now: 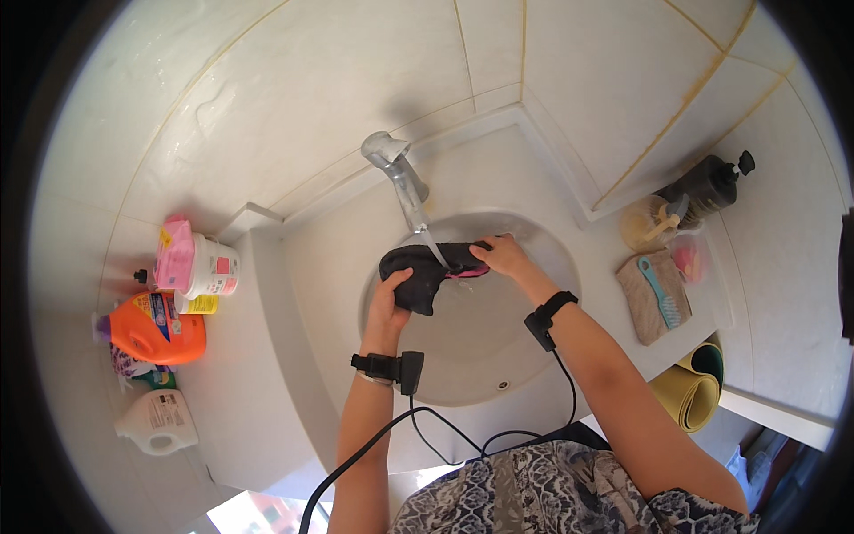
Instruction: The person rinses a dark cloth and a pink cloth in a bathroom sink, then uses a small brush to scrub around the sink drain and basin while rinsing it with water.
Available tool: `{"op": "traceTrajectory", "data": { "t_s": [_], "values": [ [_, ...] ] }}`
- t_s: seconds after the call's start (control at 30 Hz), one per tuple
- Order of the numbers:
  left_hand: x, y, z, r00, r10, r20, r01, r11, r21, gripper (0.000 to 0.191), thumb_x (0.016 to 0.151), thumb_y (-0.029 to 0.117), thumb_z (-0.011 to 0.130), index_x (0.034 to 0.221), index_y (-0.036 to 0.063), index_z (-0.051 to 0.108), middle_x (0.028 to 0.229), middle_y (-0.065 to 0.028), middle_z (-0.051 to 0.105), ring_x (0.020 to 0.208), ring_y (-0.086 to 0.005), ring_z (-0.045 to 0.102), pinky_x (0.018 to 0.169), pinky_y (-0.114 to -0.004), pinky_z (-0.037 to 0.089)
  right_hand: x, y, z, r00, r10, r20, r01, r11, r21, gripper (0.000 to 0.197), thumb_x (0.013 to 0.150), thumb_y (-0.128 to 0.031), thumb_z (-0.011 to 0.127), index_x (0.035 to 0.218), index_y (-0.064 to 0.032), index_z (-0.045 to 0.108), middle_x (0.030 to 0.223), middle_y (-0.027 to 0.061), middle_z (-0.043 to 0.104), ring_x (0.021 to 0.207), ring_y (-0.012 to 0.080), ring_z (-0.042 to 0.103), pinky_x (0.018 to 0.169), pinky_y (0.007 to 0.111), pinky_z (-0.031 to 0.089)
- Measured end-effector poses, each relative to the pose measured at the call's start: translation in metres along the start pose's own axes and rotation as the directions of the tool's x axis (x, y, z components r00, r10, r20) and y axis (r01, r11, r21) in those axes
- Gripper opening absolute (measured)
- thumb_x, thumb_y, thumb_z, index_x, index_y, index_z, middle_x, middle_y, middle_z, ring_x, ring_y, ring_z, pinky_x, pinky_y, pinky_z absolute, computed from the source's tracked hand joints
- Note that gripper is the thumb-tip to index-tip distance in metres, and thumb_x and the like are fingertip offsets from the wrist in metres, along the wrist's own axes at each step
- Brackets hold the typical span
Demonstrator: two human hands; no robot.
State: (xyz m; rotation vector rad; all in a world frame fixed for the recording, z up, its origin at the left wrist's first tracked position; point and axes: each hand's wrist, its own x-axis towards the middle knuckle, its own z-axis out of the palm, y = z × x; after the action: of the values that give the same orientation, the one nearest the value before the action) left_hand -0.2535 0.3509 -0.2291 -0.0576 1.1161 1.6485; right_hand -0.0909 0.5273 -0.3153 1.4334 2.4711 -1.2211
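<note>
Both hands hold a black fabric item [417, 267] with a pink inner edge over the white washbasin [460, 360]; its exact kind is hard to tell. My left hand [392, 300] grips its lower left end, thumb on top. At the opposite end, the fingers of my right hand [500, 255] pinch the upper right part near the basin's back wall. A stream of water [435, 248] runs from the chrome faucet [407, 190] onto the fabric's middle.
Left ledge: an orange detergent jug [157, 330], a white tub [213, 267], a white jug [160, 420]. Right counter: a brown cloth [640, 307] under a blue brush [657, 290], pump bottles [704, 187]. A yellow rolled mat [687, 394] stands beside it. Black cables [373, 440] trail from my wrist straps.
</note>
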Motion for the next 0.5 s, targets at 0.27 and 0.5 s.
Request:
{"op": "traceTrajectory", "data": {
  "t_s": [0.27, 0.5],
  "values": [
    [-0.008, 0.006, 0.003, 0.976, -0.008, 0.217, 0.001, 0.999, 0.033, 0.046, 0.076, 0.004, 0.065, 0.121, -0.0007, 0.053, 0.111, -0.0134, 0.062, 0.101, -0.0263, 0.061, 0.088, -0.038, 0.051, -0.031, -0.058, 0.019, 0.898, -0.438, -0.035, 0.428, 0.855, 0.291, 0.069, 0.068, -0.015, 0.078, 0.132, -0.0127, 0.051, 0.138, 0.0161, 0.045, 0.128, 0.0352, 0.044, 0.100, 0.044, 0.041],
    [-0.008, 0.005, -0.002, 0.986, 0.034, -0.164, 0.093, 0.702, 0.706, 0.077, 0.074, 0.030, 0.077, 0.134, -0.0013, 0.040, 0.118, -0.0134, 0.059, 0.102, -0.0270, 0.061, 0.091, -0.039, 0.048, -0.006, -0.044, 0.001, 0.928, -0.363, -0.084, 0.315, 0.647, 0.695, 0.053, 0.067, 0.005, 0.070, 0.117, -0.0011, 0.055, 0.108, 0.0085, 0.063, 0.100, 0.0217, 0.061, 0.091, 0.031, 0.044]
  ]
}}
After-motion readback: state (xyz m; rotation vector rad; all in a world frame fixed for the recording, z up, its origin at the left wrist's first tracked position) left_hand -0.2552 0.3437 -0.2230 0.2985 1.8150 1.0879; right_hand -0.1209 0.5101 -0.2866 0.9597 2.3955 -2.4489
